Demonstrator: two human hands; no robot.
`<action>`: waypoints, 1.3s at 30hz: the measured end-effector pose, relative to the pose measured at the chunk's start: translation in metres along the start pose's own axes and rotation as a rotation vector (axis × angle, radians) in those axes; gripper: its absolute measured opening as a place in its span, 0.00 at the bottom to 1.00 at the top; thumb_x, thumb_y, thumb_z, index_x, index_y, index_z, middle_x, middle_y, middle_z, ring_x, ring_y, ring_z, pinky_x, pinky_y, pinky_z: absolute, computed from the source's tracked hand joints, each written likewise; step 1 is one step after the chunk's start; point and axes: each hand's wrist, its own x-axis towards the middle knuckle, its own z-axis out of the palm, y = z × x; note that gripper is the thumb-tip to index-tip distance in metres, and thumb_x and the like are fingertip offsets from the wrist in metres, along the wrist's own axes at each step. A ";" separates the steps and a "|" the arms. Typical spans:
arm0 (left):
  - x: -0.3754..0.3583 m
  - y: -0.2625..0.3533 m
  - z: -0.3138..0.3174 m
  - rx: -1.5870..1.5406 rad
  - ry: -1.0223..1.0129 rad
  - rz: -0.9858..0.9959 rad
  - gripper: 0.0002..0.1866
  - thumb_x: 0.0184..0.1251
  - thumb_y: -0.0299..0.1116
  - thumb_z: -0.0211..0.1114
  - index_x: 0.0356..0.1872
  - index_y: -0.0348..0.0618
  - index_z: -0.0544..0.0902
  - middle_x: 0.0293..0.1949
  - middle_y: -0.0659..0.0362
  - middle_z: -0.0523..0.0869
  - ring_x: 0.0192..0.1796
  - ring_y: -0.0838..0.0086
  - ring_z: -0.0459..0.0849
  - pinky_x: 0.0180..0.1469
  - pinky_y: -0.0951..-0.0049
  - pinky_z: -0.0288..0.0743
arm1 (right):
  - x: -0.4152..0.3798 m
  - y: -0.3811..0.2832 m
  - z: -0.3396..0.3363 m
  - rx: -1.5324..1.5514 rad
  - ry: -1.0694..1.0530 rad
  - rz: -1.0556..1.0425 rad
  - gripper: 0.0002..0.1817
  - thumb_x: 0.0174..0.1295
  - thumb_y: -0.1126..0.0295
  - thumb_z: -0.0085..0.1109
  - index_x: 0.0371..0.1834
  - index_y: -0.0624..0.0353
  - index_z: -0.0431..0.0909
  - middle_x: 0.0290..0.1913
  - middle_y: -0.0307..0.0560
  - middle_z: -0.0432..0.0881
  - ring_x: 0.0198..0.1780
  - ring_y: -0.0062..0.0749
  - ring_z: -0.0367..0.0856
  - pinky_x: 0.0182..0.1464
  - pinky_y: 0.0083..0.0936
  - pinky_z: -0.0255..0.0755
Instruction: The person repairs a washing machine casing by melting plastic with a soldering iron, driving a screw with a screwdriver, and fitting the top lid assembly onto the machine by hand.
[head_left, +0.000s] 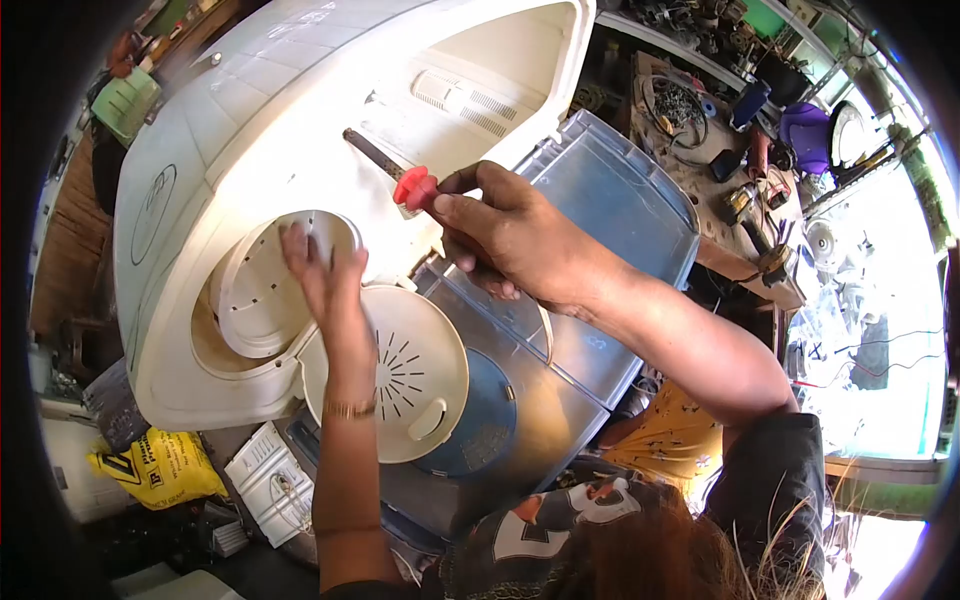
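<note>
My right hand (510, 235) is closed around the red handle of a tool (415, 188) with a narrow, dark, speckled shaft, which points up and left over the white tub interior. My left hand (325, 275), slightly blurred, is over a white perforated basket (265, 290), fingers apart and fingertips above its inside. The basket sits tilted in a round opening of a large white plastic housing (170, 330), which looks like a twin-tub washing machine. A round cream lid (430, 340) with radiating slots and a handle cutout lies beside the opening, partly behind my left forearm.
A translucent blue-grey lid panel (610, 190) spans the middle right. Tools and parts crowd a wooden bench (720, 215) at upper right, near a purple container (805, 135). At lower left are a yellow bag (165, 468) and a white tray-like part (270, 485).
</note>
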 end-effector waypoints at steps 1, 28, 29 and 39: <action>-0.018 0.010 -0.011 0.138 -0.014 0.028 0.30 0.60 0.27 0.60 0.65 0.37 0.63 0.66 0.54 0.63 0.68 0.65 0.62 0.67 0.62 0.58 | 0.000 0.002 0.000 -0.001 0.006 0.000 0.19 0.70 0.61 0.50 0.50 0.68 0.65 0.21 0.42 0.73 0.15 0.19 0.65 0.14 0.19 0.58; -0.043 0.112 -0.053 0.827 -1.369 0.026 0.21 0.52 0.37 0.71 0.45 0.41 0.76 0.41 0.51 0.81 0.42 0.56 0.81 0.45 0.66 0.75 | 0.007 0.003 0.000 0.014 -0.028 -0.007 0.17 0.69 0.65 0.50 0.50 0.70 0.65 0.25 0.47 0.74 0.14 0.21 0.64 0.14 0.21 0.57; -0.027 0.127 -0.058 0.764 -1.227 0.064 0.18 0.54 0.34 0.69 0.43 0.39 0.75 0.38 0.51 0.81 0.41 0.58 0.81 0.43 0.64 0.75 | 0.007 0.003 0.000 0.028 -0.024 -0.013 0.17 0.69 0.65 0.50 0.50 0.70 0.65 0.25 0.47 0.74 0.14 0.21 0.64 0.13 0.21 0.58; -0.080 0.005 -0.247 0.007 0.437 -0.624 0.39 0.66 0.61 0.52 0.68 0.40 0.66 0.67 0.54 0.69 0.69 0.62 0.65 0.72 0.62 0.53 | 0.013 0.004 -0.001 0.021 -0.018 0.001 0.15 0.70 0.61 0.50 0.47 0.65 0.66 0.22 0.40 0.71 0.14 0.17 0.62 0.14 0.17 0.55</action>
